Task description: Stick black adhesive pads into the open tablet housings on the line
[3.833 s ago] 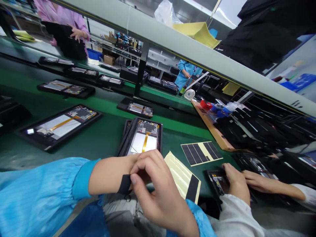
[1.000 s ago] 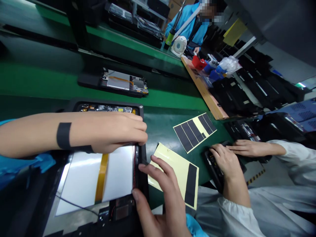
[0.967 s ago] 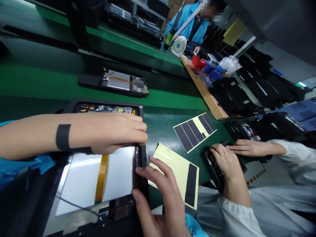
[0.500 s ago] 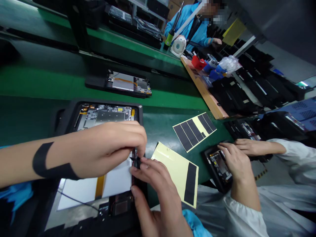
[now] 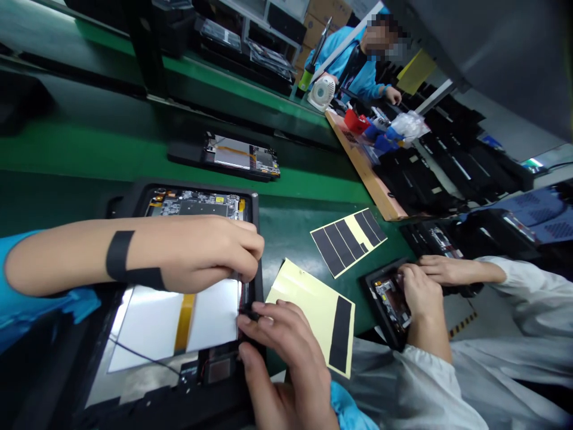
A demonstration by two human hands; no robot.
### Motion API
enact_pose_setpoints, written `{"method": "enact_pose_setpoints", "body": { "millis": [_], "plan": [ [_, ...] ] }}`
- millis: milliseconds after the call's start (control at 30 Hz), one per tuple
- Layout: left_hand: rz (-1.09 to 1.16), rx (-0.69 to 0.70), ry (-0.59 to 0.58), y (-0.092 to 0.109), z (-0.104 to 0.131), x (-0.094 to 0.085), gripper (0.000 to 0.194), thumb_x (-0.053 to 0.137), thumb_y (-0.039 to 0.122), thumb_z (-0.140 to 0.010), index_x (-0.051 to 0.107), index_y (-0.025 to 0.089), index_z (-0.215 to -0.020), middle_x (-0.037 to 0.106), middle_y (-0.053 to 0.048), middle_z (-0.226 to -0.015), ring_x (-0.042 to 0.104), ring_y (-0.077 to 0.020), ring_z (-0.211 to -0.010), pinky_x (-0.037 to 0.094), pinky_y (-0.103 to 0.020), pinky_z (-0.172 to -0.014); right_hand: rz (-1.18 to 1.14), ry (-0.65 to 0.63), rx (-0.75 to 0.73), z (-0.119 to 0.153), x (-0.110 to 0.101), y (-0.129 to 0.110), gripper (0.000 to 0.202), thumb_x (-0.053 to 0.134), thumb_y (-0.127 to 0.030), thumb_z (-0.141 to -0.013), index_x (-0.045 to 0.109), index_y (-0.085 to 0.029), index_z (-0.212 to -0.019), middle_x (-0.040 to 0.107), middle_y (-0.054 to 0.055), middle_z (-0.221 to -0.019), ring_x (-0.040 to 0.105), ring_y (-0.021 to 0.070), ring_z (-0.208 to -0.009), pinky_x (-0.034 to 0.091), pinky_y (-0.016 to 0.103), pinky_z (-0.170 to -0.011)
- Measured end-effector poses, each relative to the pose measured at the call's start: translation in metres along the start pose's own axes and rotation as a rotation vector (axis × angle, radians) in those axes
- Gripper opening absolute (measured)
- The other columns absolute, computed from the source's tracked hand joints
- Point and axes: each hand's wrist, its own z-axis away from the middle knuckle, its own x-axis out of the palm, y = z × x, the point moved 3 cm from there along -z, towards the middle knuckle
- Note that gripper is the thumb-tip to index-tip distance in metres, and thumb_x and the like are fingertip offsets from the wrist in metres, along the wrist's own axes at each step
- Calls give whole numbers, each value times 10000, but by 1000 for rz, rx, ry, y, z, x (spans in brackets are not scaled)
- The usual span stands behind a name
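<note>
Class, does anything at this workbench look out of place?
Yes: black tape-like material clings to the left wrist. A similar strip lies on the yellow sheet, so skin seems an odd place for it.

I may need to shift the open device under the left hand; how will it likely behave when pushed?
The open device probably stays stiff, given its thick black frame. Being broad and low, it seems unlikely to roll or tip. It may be fragile: its circuit board and orange ribbon are exposed, and a thin black wire looks easy to snag.
</note>
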Motion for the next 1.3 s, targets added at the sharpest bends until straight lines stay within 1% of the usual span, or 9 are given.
{"method": "enact_pose_setpoints", "body": {
  "millis": [267,467,600,733,800,900,1000,1167,1300],
  "plan": [
    [-12,66,50,1,2,-7,349,415,-16,-842,671,221,-845,660,-33,-852,604,-171,-804,475,-269,-756,7,23,-33,4,1,1,442,676,-153,-945,582,-245,-1367,813,75,-1094,765,253,-1078,588,467,-1045],
    [-128,102,101,-1,-1,-3,334,358,87,-884,633,187,-722,587,19,-776,483,-114,-741,409,-244,-658,-36,9,-38,2,-1,-1,404,675,-177,-968,591,-237,-1359,785,81,-1153,733,224,-1105,568,396,-1047],
    [-165,82,95,-5,-3,-2,326,341,72,-850,619,187,-723,587,23,-762,489,-106,-740,419,-232,-683,-137,-137,78,-19,-12,1,392,685,-139,-952,611,-272,-1313,779,40,-1066,698,210,-1078,561,354,-977],
    [-171,96,122,-6,-1,-6,313,360,42,-844,616,198,-754,618,-1,-775,507,-140,-740,437,-261,-699,-170,-286,219,-62,-23,9,81,716,-190,-938,677,-249,-978,573,-37,-788,560,135,-770,468,261,-725],
    [-182,54,71,-7,0,-7,309,384,14,-849,622,199,-782,656,-26,-816,539,-168,-770,455,-291,-740,-160,-391,261,-80,-21,14,66,726,-206,-930,678,-229,-891,495,-44,-767,495,120,-725,409,251,-669],
    [-125,40,68,-7,0,-9,286,432,3,-841,623,210,-784,673,-40,-822,575,-196,-783,464,-309,-755,-182,-511,298,-95,-11,21,38,729,-204,-914,697,-215,-896,471,-46,-767,460,114,-707,378,246,-643],
    [-72,25,93,-12,2,-6,285,452,1,-832,628,219,-778,676,-30,-816,580,-197,-778,463,-302,-759,-187,-519,317,-100,-4,26,25,694,-188,-918,693,-207,-903,468,-44,-780,444,111,-699,360,244,-627],
    [-28,127,261,-22,6,0,307,449,-10,-815,644,228,-814,679,-11,-818,578,-188,-789,442,-282,-761,-152,-494,314,-100,-3,27,38,692,-174,-902,680,-207,-914,452,-50,-774,432,107,-685,342,240,-601],
    [-25,118,273,-25,7,3,311,447,-11,-814,647,226,-810,687,-7,-821,575,-184,-781,438,-279,-766,-133,-499,312,-99,-3,30,27,688,-190,-919,673,-211,-923,456,-47,-787,446,110,-698,353,243,-613]
  ]
}}
